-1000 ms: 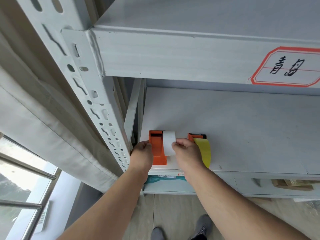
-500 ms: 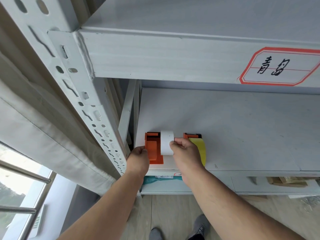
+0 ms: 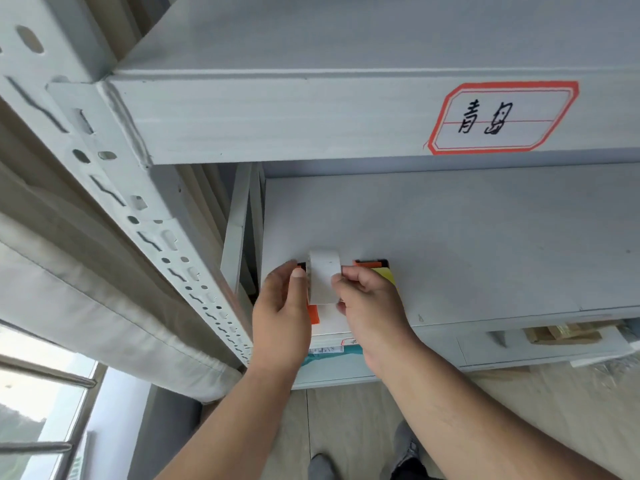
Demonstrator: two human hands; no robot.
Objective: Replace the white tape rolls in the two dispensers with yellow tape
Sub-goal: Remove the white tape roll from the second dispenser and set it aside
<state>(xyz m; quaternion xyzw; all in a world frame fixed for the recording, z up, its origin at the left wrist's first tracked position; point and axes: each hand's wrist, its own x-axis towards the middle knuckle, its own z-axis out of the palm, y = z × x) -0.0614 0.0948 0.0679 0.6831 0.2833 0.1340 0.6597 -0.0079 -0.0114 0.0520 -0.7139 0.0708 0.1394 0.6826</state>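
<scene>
A white tape roll (image 3: 323,277) stands on edge at the front left of the grey shelf (image 3: 467,237). My right hand (image 3: 370,299) pinches its right side. My left hand (image 3: 282,306) is against its left side, thumb up on the roll, covering most of an orange dispenser (image 3: 313,314). Behind my right hand sits a second orange dispenser (image 3: 370,263) holding yellow tape (image 3: 386,273), mostly hidden by my knuckles.
A perforated white upright (image 3: 145,216) rises at the left, with a beige curtain (image 3: 69,289) and a window beyond. The upper shelf beam carries a red-bordered label (image 3: 502,119). Below the shelf are a teal-and-white package (image 3: 325,353) and cardboard items (image 3: 561,334).
The white roll has lifted up and off the left orange dispenser in my right hand. My left hand moved from the dispenser's left edge onto it and against the roll.
</scene>
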